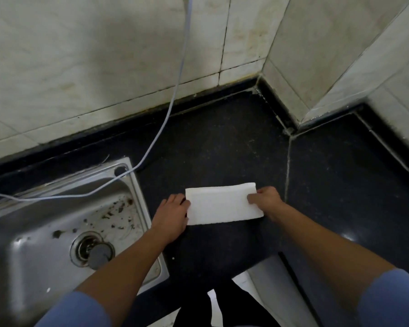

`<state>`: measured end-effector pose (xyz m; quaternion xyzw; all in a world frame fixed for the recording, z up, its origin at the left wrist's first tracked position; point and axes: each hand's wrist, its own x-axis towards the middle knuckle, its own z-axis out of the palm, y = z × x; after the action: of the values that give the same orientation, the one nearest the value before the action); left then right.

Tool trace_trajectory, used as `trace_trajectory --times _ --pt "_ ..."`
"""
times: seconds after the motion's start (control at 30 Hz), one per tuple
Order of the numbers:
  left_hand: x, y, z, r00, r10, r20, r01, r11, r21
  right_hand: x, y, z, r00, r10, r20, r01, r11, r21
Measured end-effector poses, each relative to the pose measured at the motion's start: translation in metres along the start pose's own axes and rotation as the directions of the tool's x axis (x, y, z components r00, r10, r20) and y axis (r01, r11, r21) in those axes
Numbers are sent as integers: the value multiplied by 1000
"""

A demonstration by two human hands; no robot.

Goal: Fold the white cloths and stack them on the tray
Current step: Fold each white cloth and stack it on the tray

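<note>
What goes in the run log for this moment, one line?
stage: folding | white cloth: folded strip, flat on counter | left hand: at left end | right hand: fingers pinching right end | tray: not in view

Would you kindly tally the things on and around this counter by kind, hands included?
White cloth: 1
Hands: 2, left hand and right hand, one at each end of the cloth
Steel sink: 1
Cable: 1
Tray: 0 in view
Total: 5
</note>
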<state>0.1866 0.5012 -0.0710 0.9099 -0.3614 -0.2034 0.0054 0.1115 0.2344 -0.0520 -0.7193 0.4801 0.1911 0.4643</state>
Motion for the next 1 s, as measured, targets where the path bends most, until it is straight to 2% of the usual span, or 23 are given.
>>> trace_trajectory --times 0.07,0.13,0.27,0.5,0.63,0.73,0.77,0.8,0.83,0.9,0.93,1.0 --pt "-9 -10 -1 998 -59 -28 57 997 -51 -13 -9 -2 993 -4 122 -13 990 139" --pt "-19 -20 -2 993 -119 -24 117 990 -76 -26 -22 5 979 -61 192 38 992 121" --pt "-36 -36 -3 982 -186 -30 181 975 -127 -39 -42 52 974 -149 171 141 988 58" --pt "-60 -51 -4 968 -249 28 248 941 -230 -34 -51 127 968 -211 133 241 933 -269" --pt "-62 -51 -2 965 -259 49 263 935 -240 -31 -51 140 947 -256 193 308 892 -332" --pt "-57 -46 -4 969 -241 52 247 942 -229 -30 -46 132 927 -261 268 329 910 -252" --pt "-53 -42 -5 974 -222 36 224 950 -219 -30 -44 124 915 -313 255 373 897 -238" --pt "-48 -37 -6 981 -195 10 193 959 -206 -31 -40 114 888 -407 215 456 839 -298" --pt "-42 -31 -8 987 -158 -18 151 970 -190 -32 -36 103 838 -518 170 538 735 -413" --pt "-28 -16 -10 996 -65 -60 56 988 -144 -35 -28 85 701 -689 183 630 479 -611" --pt "-21 -8 -10 998 -21 -60 14 993 -115 -35 -23 80 661 -709 245 646 372 -666" --pt "-7 4 -7 999 36 -2 -36 997 -66 -31 -13 78 655 -652 382 646 220 -731"
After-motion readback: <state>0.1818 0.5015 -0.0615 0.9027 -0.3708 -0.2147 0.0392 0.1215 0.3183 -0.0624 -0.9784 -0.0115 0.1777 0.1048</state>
